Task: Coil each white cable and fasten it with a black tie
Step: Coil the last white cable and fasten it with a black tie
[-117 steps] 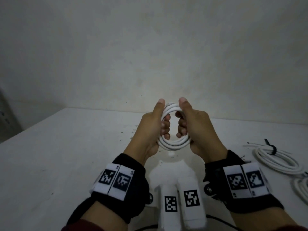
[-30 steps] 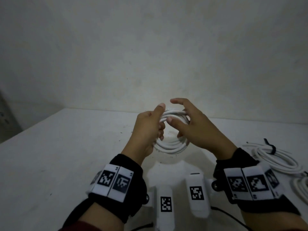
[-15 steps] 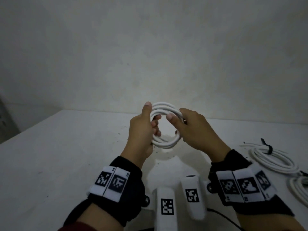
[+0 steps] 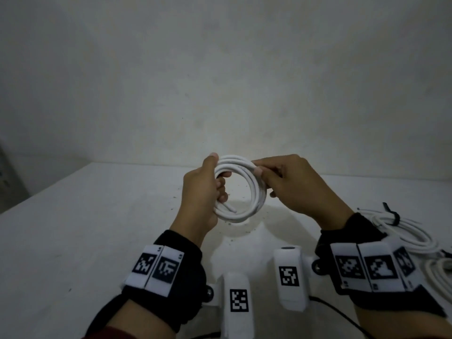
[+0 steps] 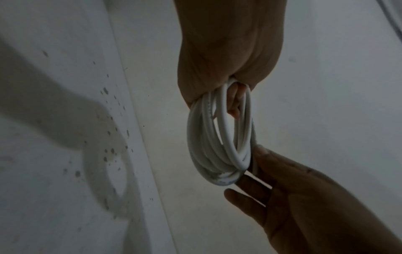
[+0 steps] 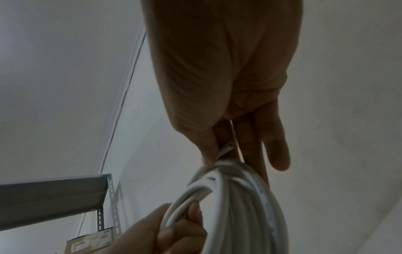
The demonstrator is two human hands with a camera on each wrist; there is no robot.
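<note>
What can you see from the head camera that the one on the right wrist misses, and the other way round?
Only the head view shows the table, the marker wristbands and a finished coil with its black tie lying at the right. Only the right wrist view shows a grey metal shelf and the cable end pinched by the right hand. Both show the left hand and the right hand holding the white cable coil above the table.

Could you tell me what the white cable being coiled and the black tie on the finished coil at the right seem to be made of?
White cable: it looks like a smooth, slightly glossy plastic jacket, bending into even loops with soft highlights and faint printed marks.

Black tie: a thin, matte black strip wrapped round the finished coil, one end sticking up; fabric or plastic, too small to tell.
</note>
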